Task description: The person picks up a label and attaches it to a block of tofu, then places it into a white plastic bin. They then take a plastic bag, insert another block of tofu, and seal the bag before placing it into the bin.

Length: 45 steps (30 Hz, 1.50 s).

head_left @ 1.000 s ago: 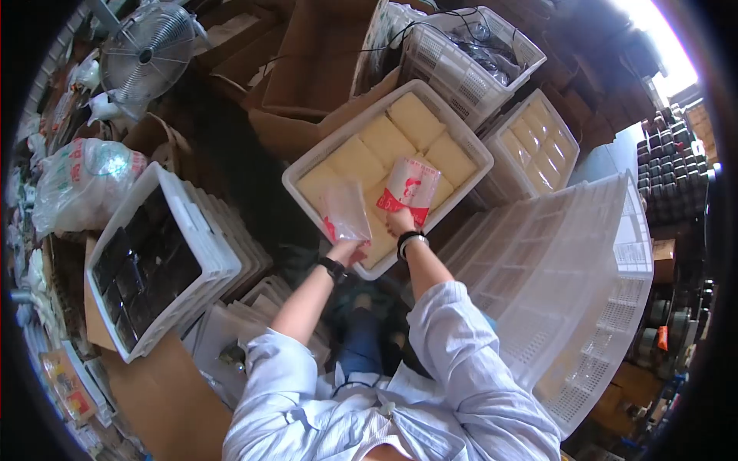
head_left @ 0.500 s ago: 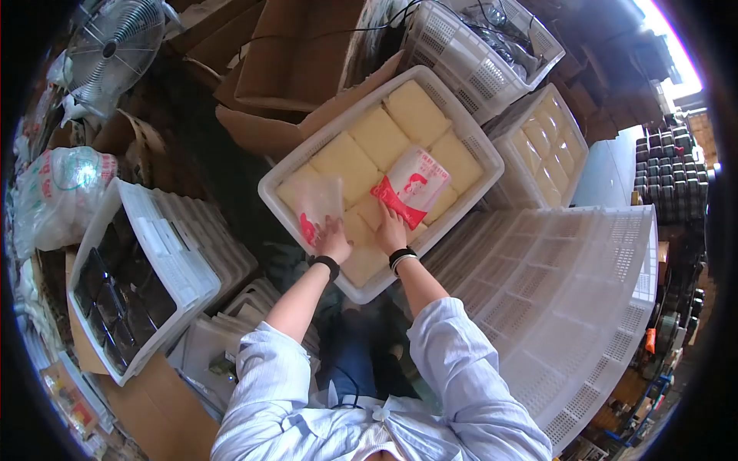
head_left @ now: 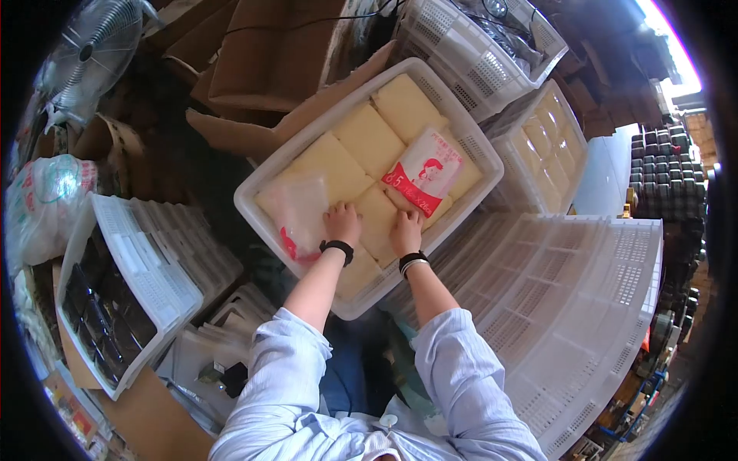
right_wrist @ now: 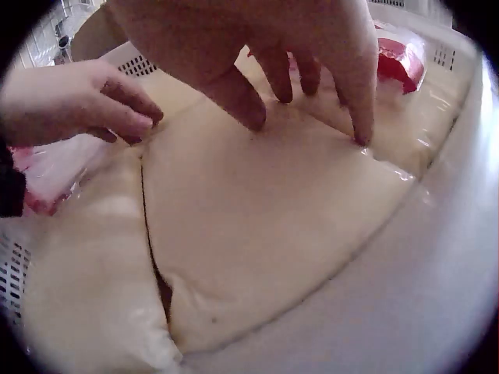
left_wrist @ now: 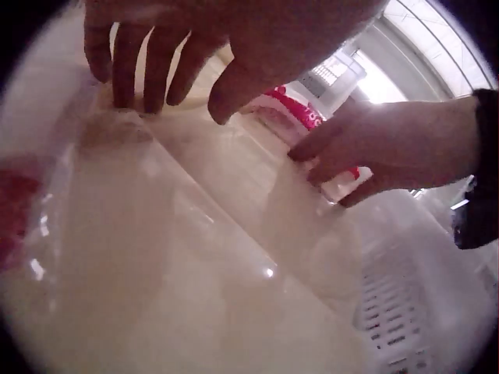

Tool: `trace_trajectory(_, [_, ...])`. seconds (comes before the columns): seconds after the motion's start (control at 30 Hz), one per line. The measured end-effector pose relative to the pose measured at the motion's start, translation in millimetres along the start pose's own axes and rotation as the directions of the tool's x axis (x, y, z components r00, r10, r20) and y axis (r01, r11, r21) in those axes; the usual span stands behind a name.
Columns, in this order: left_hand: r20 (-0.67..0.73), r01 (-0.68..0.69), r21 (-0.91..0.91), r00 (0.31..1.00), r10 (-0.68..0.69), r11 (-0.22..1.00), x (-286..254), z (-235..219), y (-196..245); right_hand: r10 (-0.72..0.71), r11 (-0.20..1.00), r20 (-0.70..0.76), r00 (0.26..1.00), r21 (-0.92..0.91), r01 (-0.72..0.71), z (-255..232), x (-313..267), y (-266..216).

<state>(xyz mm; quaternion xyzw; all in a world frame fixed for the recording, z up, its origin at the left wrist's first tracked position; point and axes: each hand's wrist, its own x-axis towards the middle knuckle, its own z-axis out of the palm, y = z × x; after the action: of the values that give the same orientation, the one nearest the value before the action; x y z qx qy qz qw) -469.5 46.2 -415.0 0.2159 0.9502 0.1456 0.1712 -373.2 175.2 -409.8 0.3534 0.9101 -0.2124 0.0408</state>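
Note:
A white plastic crate (head_left: 350, 310) holds several pale yellow, plastic-wrapped slabs (head_left: 371, 137) laid side by side. My left hand (head_left: 343, 224) has its fingers spread, with the fingertips down on a slab in the left wrist view. Beside it, my right hand (head_left: 406, 232) touches the slab (right_wrist: 257, 226) under it with spread fingertips. Just beyond the right hand, a red-and-white printed packet (head_left: 427, 173) lies on top of the slabs. A clear bag with red print (head_left: 300, 203) rests to the left of my left hand.
Stacked white crates (head_left: 553, 284) stand close on the right. Another crate of yellow packs (head_left: 550, 150) sits behind them. At the left is a crate of dark packs (head_left: 108, 323). A cardboard box (head_left: 273, 58) and a fan (head_left: 88, 58) are at the back.
Both hands have let go of the clear bag and the printed packet, which now lie on the slabs. My left hand has moved right, off the bag. The view has shifted slightly.

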Motion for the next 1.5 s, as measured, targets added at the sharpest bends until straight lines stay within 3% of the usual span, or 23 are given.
trace_trajectory(0.1, [-0.103, -0.097, 0.034, 0.990, 0.100, 0.995, 15, 18, -2, 0.041, 0.999, -0.011, 0.999, 0.004, -0.041, 4, -6, 7])
trace_trajectory(0.17, [-0.092, -0.087, 0.024, 0.992, 0.089, 0.996, 24, 22, -3, 0.006, 1.000, -0.027, 1.000, 0.025, -0.005, 5, -8, 11])
trace_trajectory(0.3, [-0.007, -0.109, 0.090, 0.994, 0.110, 0.990, 30, 2, 13, 0.090, 0.996, 0.011, 0.996, 0.013, -0.090, 7, -13, 11])
trace_trajectory(0.4, [-0.127, -0.037, 0.066, 0.991, 0.045, 0.997, 30, 8, 18, 0.204, 0.978, 0.079, 0.976, 0.021, -0.206, 1, -10, 9])
trace_trajectory(0.5, [-0.159, -0.073, 0.096, 0.983, 0.088, 0.993, 34, 18, 10, 0.243, 0.969, 0.165, 0.956, 0.006, -0.247, -12, -8, 1])
trace_trajectory(0.6, [-0.089, -0.123, 0.092, 0.987, 0.131, 0.988, 32, 14, 2, 0.243, 0.967, 0.174, 0.954, 0.037, -0.252, -13, -7, 4])
trace_trajectory(0.7, [-0.160, -0.196, 0.039, 0.967, 0.199, 0.980, 30, 7, 2, 0.250, 0.965, 0.198, 0.948, 0.029, -0.261, -24, -5, 3])
trace_trajectory(0.8, [-0.127, -0.199, -0.091, 0.974, 0.187, 0.976, 33, 11, 16, 0.289, 0.953, 0.226, 0.930, 0.024, -0.302, -32, -6, -4])
trace_trajectory(0.87, [-0.174, -0.160, -0.197, 0.977, 0.126, 0.967, 31, 15, 20, 0.299, 0.950, 0.164, 0.940, 0.045, -0.310, -37, -8, -8])
trace_trajectory(1.0, [-0.282, -0.167, -0.340, 0.957, 0.069, 0.925, 8, 24, 17, 0.232, 0.970, 0.203, 0.951, 0.020, -0.241, -32, -11, 1])
trace_trajectory(1.07, [-0.254, -0.112, -0.458, 0.967, -0.008, 0.882, -4, 25, 11, 0.230, 0.973, 0.235, 0.944, -0.042, -0.227, -51, -15, -15])
trace_trajectory(1.1, [-0.239, -0.087, -0.514, 0.970, -0.045, 0.854, -9, 23, 9, 0.154, 0.988, 0.222, 0.963, -0.005, -0.157, -59, -23, -26])
trace_trajectory(1.2, [0.022, 0.134, -0.795, 0.981, -0.193, 0.592, -33, 4, -1, 0.004, 1.000, 0.197, 0.980, -0.031, 0.003, -49, -46, -53])
trace_trajectory(1.23, [0.118, 0.182, -0.883, 0.978, -0.171, 0.432, -47, -11, 1, -0.037, 0.999, 0.069, 0.997, 0.000, 0.037, -46, -60, -61])
trace_trajectory(1.27, [0.129, 0.162, -0.951, 0.982, -0.137, 0.264, -46, 28, -21, -0.070, 0.997, -0.039, 0.997, 0.020, 0.071, -52, -74, -69])
trace_trajectory(1.33, [0.370, 0.381, -0.923, 0.918, -0.139, 0.058, -88, -29, -4, -0.126, 0.985, -0.212, 0.969, 0.090, 0.148, -75, -107, -83])
trace_trajectory(1.4, [0.406, 0.406, -0.913, 0.914, 0.010, -0.047, -126, -67, -3, -0.114, 0.964, -0.306, 0.945, 0.195, 0.180, -115, -150, -96])
trace_trajectory(1.43, [0.356, 0.382, -0.902, 0.922, 0.152, -0.202, -145, -77, -5, -0.046, 0.944, -0.277, 0.960, 0.301, 0.132, -137, -173, -103])
trace_trajectory(1.47, [0.332, 0.380, -0.897, 0.916, 0.226, -0.225, -163, -88, -9, -0.060, 0.903, -0.287, 0.956, 0.393, 0.174, -152, -196, -102])
trace_trajectory(1.5, [0.290, 0.347, -0.922, 0.913, 0.289, -0.170, -180, -106, -10, -0.046, 0.860, -0.295, 0.954, 0.474, 0.188, -169, -221, -104])
